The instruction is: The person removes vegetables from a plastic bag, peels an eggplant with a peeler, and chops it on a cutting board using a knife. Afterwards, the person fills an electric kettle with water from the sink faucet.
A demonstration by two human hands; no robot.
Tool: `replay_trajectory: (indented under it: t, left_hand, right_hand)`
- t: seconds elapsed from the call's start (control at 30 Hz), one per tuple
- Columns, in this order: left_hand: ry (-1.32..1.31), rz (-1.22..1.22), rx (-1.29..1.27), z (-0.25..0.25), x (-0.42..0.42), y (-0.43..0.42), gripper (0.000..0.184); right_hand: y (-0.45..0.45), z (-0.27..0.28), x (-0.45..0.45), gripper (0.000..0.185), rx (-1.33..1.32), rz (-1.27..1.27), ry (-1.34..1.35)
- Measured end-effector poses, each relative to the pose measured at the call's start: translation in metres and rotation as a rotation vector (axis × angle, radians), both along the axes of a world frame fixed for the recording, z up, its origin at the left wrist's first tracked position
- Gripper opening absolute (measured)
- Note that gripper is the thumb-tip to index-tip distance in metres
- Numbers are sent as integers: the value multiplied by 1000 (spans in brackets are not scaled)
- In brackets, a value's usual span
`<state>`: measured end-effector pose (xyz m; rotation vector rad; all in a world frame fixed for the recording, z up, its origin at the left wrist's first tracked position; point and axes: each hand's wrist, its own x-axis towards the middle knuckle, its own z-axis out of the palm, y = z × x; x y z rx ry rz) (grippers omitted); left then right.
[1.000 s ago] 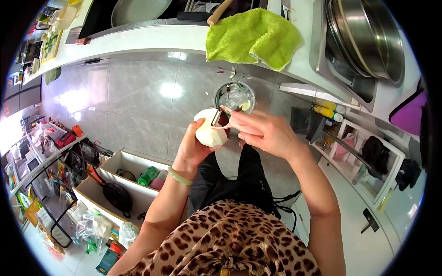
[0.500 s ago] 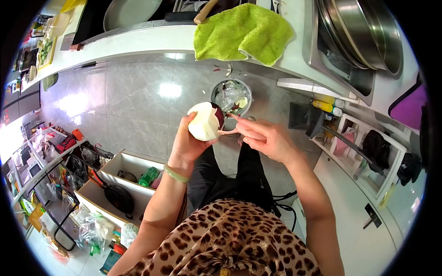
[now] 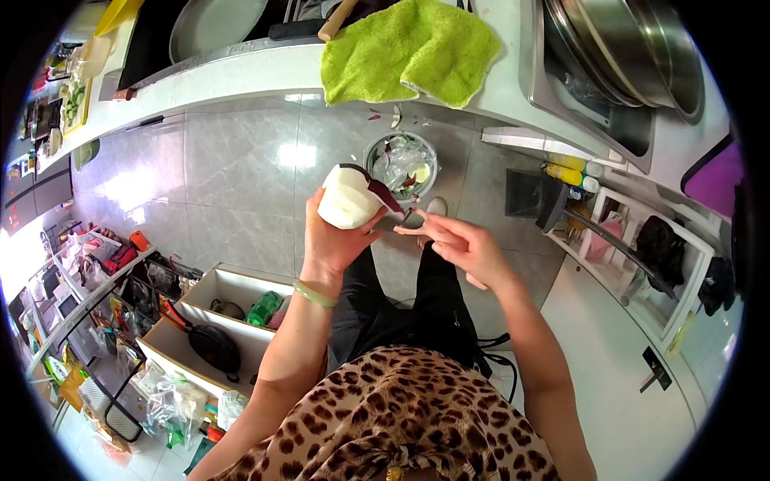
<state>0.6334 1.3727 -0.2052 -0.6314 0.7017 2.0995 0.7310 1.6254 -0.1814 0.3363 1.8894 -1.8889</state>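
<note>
A round eggplant (image 3: 346, 199), mostly bared to white flesh, rests in my left hand (image 3: 330, 244), which is closed round its lower side. Some dark purple skin stays on its far right side, where a strip of peel (image 3: 387, 196) curls away. My right hand (image 3: 472, 250) grips a pinkish Y-shaped peeler (image 3: 407, 231), its head beside the peel strip. Whether the blade touches the eggplant is hard to see. Below and beyond the hands, a round bin (image 3: 436, 164) on the floor holds a clear bag and peelings.
A green cloth (image 3: 409, 52) lies on the counter (image 3: 233, 76) ahead, near a pan (image 3: 215, 30). Metal pots (image 3: 634, 48) stand in the sink at right. An open drawer (image 3: 233, 282) with a black frying pan (image 3: 213, 346) is at left. Peel scraps (image 3: 397, 117) lie on the floor.
My right hand with the peeler has shifted slightly down and away from the eggplant. The eggplant has moved a little left and up, and a peel strip now hangs out from its right side.
</note>
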Motion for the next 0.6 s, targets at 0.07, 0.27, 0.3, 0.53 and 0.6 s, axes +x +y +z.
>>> replay_trajectory:
  t: [0.07, 0.27, 0.3, 0.53, 0.6]
  left_hand:
    - [-17, 4, -83, 6, 1, -1, 52]
    - [-192, 121, -110, 0, 10, -17, 54]
    - [-164, 100, -138, -3, 12, -20, 53]
    - [-110, -20, -203, 11, 12, -23, 51]
    - [-109, -22, -137, 10, 13, -28, 52]
  right_hand:
    - [13, 16, -19, 49, 21, 25, 8]
    - [40, 54, -76, 44, 195, 477, -127]
    - [42, 51, -78, 45, 164, 452, -139]
    - [12, 48, -86, 50, 130, 335, 96]
    - [5, 50, -94, 51, 135, 361, 146]
